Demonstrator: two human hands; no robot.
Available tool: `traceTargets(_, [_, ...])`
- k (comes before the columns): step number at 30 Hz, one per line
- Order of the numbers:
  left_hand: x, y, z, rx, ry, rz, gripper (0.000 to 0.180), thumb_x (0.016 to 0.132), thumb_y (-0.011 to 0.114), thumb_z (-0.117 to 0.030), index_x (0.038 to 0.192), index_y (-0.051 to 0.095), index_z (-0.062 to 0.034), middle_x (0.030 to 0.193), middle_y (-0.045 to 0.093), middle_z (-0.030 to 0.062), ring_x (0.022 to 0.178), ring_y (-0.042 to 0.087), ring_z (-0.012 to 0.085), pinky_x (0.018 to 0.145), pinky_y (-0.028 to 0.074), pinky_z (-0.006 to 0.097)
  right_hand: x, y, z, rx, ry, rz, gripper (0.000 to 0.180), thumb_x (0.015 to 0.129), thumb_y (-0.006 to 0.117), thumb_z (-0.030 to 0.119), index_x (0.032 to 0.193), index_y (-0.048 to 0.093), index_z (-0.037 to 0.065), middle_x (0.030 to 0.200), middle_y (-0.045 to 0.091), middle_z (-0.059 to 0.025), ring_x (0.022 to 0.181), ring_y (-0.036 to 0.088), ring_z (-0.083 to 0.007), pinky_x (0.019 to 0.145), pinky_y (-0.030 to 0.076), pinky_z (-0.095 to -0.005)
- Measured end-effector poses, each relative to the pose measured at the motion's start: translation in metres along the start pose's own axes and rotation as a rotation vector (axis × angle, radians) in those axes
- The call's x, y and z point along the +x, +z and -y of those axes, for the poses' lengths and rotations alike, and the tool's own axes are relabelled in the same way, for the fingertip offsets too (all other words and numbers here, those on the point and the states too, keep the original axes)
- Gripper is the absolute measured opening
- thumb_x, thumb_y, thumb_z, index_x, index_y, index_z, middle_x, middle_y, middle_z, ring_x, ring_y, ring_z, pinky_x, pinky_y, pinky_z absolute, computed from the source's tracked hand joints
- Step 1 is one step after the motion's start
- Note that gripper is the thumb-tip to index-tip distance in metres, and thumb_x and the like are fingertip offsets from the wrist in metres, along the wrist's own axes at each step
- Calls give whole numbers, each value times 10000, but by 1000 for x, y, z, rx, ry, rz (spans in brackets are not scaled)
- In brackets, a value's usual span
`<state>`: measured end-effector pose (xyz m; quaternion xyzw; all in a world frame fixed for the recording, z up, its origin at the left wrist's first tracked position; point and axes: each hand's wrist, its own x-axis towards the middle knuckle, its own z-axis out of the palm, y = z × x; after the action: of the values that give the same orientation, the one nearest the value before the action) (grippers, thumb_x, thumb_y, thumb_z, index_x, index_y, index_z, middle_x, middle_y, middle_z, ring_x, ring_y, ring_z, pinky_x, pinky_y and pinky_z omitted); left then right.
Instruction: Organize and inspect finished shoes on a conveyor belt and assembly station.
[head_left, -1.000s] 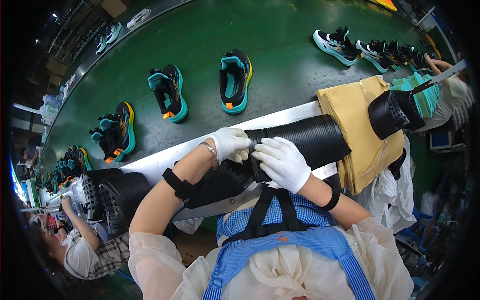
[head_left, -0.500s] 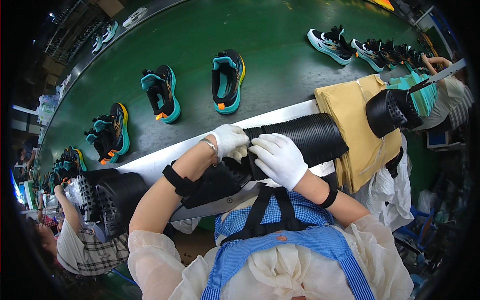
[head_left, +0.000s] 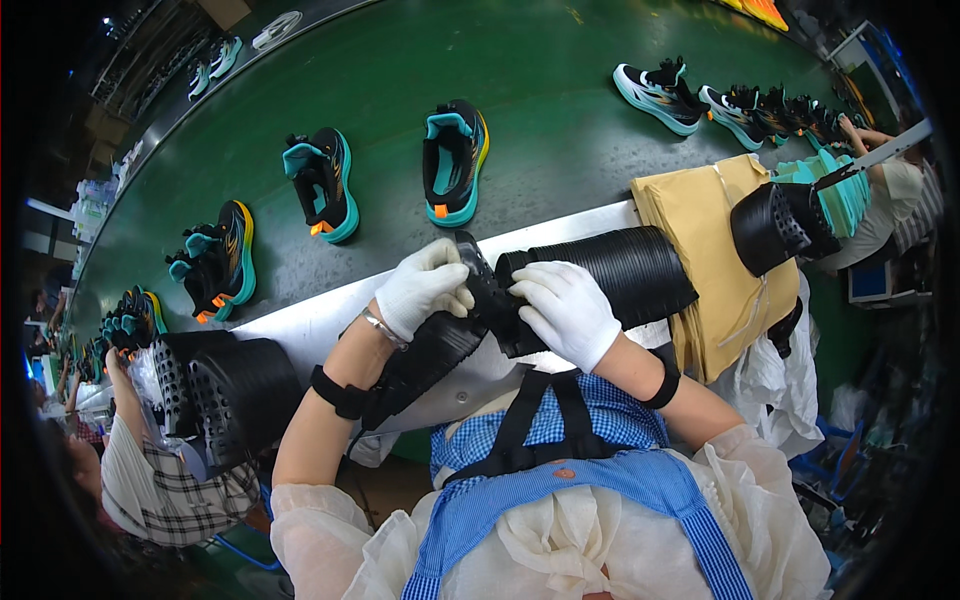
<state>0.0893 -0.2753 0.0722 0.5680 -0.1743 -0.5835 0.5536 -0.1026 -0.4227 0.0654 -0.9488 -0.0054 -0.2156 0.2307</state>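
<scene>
My white-gloved left hand (head_left: 425, 288) has its fingers curled against the edge of a black curved plastic sheet (head_left: 484, 275), which stands tilted apart from the others. A nested stack of ribbed-looking black curved plastic sheets (head_left: 625, 278) lies on the metal ledge to the right. My right hand (head_left: 572, 315), also gloved, closes over the stack's left end, its fingertips reaching toward the tilted sheet. More black sheets (head_left: 425, 355) lie under my left wrist, partly hidden by the forearm.
Black and teal sneakers (head_left: 455, 165) stand along the green conveyor (head_left: 550, 110), with more at left and far right. Beige paper sheets (head_left: 715, 260) are piled at right beside perforated black sheets (head_left: 770, 225). More perforated sheets (head_left: 245, 395) sit at left. Other people work on both sides.
My left hand has drawn back leftward, and the end sheet now tilts away from the stack. My right hand stays at the stack's end, shifted slightly right.
</scene>
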Motion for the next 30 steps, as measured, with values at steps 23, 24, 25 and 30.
traceTargets(23, [-26, 11, 5, 264, 147, 135, 95, 889, 531, -101, 906, 541, -8, 792, 593, 37, 728, 599, 93, 683, 508, 245, 38, 10, 14, 21, 238, 336, 717, 633, 695, 399, 1191, 531, -21, 1111, 601, -192, 1160, 513, -297, 1062, 282, -413])
traceTargets(24, [-26, 12, 6, 288, 165, 137, 94, 887, 528, -87, 920, 551, -3, 800, 593, 32, 727, 590, 90, 689, 505, 244, 38, 10, 14, 27, 247, 361, 662, 637, 688, 380, 1153, 556, -14, 1088, 612, -187, 1134, 531, -294, 1059, 288, -408])
traceTargets(25, [-25, 10, 8, 286, 166, 136, 94, 887, 528, -87, 920, 551, -3, 800, 593, 32, 727, 590, 90, 689, 505, 244, 39, 12, 15, 27, 246, 363, 662, 637, 688, 380, 1153, 556, -14, 1088, 612, -187, 1134, 531, -294, 1059, 288, -408])
traceTargets(30, [-25, 11, 9, 804, 439, -29, 253, 796, 632, -140, 1008, 589, -10, 960, 598, 106, 879, 601, 197, 773, 487, 316, 38, 22, 20, 10, 302, 280, 476, 623, 684, 340, 960, 613, 12, 918, 639, -159, 972, 587, -296, 1011, 339, -387])
